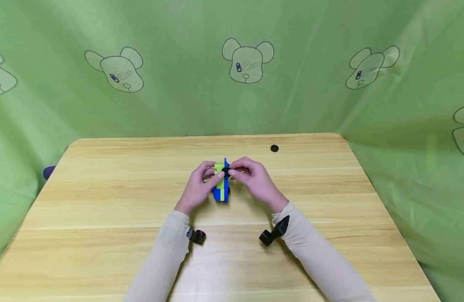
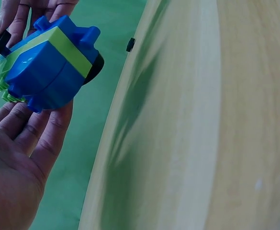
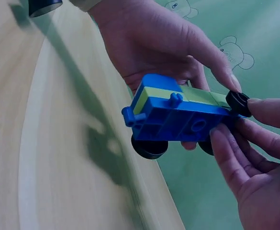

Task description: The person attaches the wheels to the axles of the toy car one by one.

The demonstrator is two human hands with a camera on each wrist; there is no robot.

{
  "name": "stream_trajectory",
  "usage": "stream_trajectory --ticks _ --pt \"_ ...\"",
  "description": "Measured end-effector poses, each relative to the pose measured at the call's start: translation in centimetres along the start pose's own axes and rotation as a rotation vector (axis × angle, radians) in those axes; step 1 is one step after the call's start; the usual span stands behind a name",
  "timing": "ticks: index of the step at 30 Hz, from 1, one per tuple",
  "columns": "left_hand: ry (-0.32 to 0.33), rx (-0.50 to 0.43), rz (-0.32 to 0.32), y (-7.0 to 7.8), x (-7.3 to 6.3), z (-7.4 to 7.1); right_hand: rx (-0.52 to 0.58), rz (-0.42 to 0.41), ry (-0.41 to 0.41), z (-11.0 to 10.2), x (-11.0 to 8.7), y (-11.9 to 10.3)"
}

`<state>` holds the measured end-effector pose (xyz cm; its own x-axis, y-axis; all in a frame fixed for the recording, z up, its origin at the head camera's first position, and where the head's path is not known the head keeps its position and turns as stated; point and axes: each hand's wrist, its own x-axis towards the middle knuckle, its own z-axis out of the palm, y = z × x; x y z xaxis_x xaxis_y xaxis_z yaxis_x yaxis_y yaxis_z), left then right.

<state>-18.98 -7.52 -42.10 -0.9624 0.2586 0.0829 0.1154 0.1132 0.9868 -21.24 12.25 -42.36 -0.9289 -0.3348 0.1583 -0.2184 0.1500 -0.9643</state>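
Note:
A toy car [image 1: 220,180] with a blue and lime-green body is held up over the table. My left hand [image 1: 199,186] grips its body from the left, the thumb touching a black wheel [image 3: 238,103]. My right hand [image 1: 256,180] pinches that same wheel between thumb and fingers at one end of the car. In the right wrist view the blue underside faces the camera, and a bare blue peg [image 3: 176,100] sticks out on the wheel's side. Two more black wheels show on the opposite side, one of them a larger wheel [image 3: 150,147] at the near end.
A loose black wheel [image 1: 275,148] lies near the back edge of the wooden table [image 1: 311,251]. Green curtains [image 1: 179,105] with bear-head drawings hang behind and at both sides. Something purple [image 1: 48,172] shows past the table's left edge.

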Motion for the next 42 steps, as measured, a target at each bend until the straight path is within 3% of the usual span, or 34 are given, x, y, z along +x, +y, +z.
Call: stream_trajectory --ticks 7,9,16,26,30,38,42 --pt "0.018 -0.03 0.006 -3.4 1.2 0.0 0.049 -0.034 -0.021 0.2 0.2 0.3" --pt "0.019 -0.033 0.023 -3.7 1.4 0.0 0.06 -0.039 -0.019 0.3 0.3 0.3" --pt "-0.034 0.002 -0.005 -0.8 0.7 -0.1 0.045 -0.037 0.009 0.5 0.3 0.4" --pt "-0.001 -0.023 -0.001 -3.5 1.7 0.0 0.049 -0.034 0.031 0.7 0.4 0.1" --pt "-0.001 -0.035 0.021 -3.7 1.6 0.0 0.051 -0.034 0.049 0.8 0.5 0.0" --pt "-0.061 -0.112 0.059 -3.7 1.3 -0.2 0.033 -0.046 0.09 0.3 0.5 0.3" --pt "-0.081 -0.108 0.06 -3.9 1.3 -0.4 0.04 -0.046 0.087 0.2 0.5 0.3"
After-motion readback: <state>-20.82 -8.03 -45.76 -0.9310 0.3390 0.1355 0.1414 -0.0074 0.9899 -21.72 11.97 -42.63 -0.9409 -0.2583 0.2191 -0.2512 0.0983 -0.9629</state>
